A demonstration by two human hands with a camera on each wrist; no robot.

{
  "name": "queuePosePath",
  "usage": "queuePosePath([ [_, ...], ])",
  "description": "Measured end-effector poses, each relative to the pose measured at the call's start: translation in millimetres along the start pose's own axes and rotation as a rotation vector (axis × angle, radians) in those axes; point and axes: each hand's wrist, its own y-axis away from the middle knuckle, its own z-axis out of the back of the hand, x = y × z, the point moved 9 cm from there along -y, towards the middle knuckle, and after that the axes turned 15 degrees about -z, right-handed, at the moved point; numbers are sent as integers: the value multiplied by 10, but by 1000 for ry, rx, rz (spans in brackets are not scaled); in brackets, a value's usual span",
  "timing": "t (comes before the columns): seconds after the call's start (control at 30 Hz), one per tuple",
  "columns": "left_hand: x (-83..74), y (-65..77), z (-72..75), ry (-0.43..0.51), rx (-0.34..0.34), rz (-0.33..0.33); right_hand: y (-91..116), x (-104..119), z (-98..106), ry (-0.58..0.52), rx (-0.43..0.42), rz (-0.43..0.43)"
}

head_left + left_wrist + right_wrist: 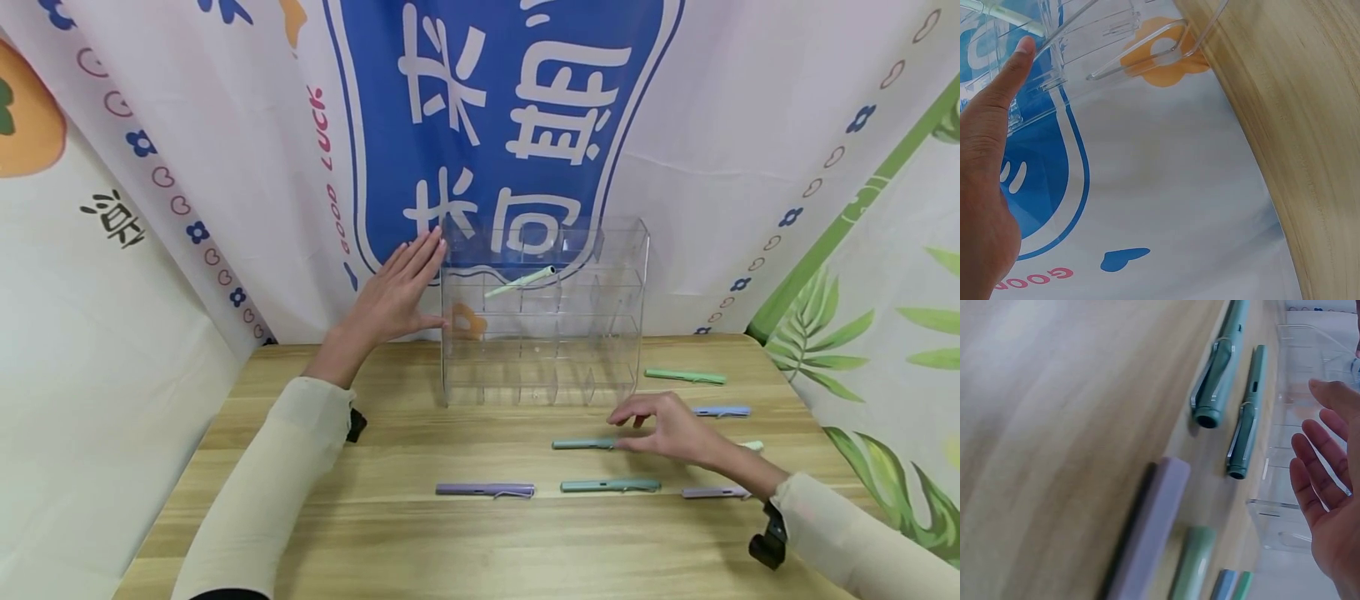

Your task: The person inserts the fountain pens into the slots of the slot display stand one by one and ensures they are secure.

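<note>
Teal pen [583,444] sits right by the right hand [670,429], right of frame centre; fingers loosely bent, nothing held. Slim, metal clip. Left hand [397,292] straight-fingered against clear rack's [540,373] left side. Gap below to second teal pen [609,485]; tabletop's [360,533] right edge well apart.

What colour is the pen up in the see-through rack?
The pen is pale green; the head view shows it best.

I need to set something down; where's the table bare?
Bare table: between left sleeve and leftmost pen, and nearer than the front pens. Crowded: around the right hand, where more pens lie beside and before the clear rack.
</note>
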Motion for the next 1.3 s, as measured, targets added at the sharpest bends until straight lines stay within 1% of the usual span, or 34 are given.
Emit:
queuePosePath([
  [0.33,-3,9,-22,-2,10,9,58,-123,-145,4,24,25],
  [0.67,0,4,-21,-22,2,-1,60,-243,-228,-16,62,-20],
  [1.0,3,-10,-7,-20,7,1,73,-272,-247,-43,21,43],
  [1.13,3,-16,-7,-33,12,-1,70,-298,-268,-55,15,46],
  [1.3,5,-14,-12,-35,13,-4,63,-340,-296,-41,7,32],
])
